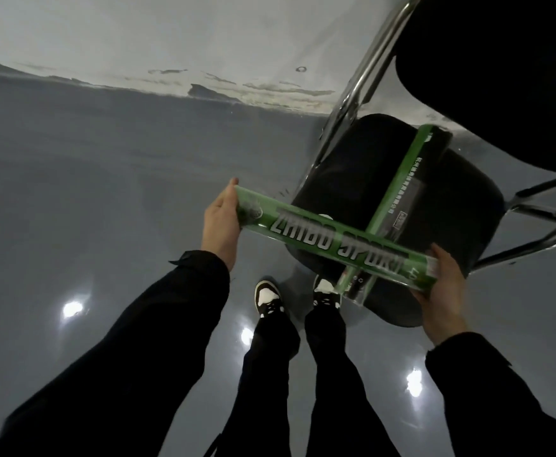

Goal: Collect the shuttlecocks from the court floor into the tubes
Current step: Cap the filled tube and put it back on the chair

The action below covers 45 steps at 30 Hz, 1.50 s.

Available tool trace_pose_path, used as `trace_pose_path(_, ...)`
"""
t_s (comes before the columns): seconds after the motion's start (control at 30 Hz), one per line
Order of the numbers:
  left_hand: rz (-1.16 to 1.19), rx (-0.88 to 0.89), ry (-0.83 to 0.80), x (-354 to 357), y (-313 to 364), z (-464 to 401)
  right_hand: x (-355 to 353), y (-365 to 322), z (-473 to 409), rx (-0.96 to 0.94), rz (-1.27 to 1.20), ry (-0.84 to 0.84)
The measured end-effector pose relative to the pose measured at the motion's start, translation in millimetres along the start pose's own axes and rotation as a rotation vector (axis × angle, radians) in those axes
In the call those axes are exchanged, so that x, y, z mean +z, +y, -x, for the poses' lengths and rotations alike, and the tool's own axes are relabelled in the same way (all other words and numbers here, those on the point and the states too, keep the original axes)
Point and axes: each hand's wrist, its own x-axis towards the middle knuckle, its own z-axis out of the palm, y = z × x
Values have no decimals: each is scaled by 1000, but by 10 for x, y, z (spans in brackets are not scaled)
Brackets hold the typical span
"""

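I hold a green shuttlecock tube with white lettering level in front of me, above the edge of a black chair seat. My left hand grips its left end, fingers wrapped over the cap. My right hand cups and grips its right end from below. A second green and black tube lies across the chair seat, passing under the held tube. No shuttlecock shows on the floor.
The chair's chrome frame rises at the upper right, with its black backrest above. My two feet in black-and-white shoes stand on the glossy grey floor by the chair. A pale wall runs along the far side.
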Motion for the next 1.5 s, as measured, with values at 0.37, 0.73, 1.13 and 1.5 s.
trace_pose_path(0.37,163,46,-18,579,288,146,-387,278,343,37,-56,1)
trace_pose_path(0.73,-5,0,-335,1798,132,555,-902,-173,493,-554,1143,-111)
trace_pose_path(1.13,-597,13,-229,1708,-602,545,-716,214,-17,-215,354,73)
trace_pose_path(1.5,-932,74,-379,1303,-905,502,-288,293,-459,-179,484,187)
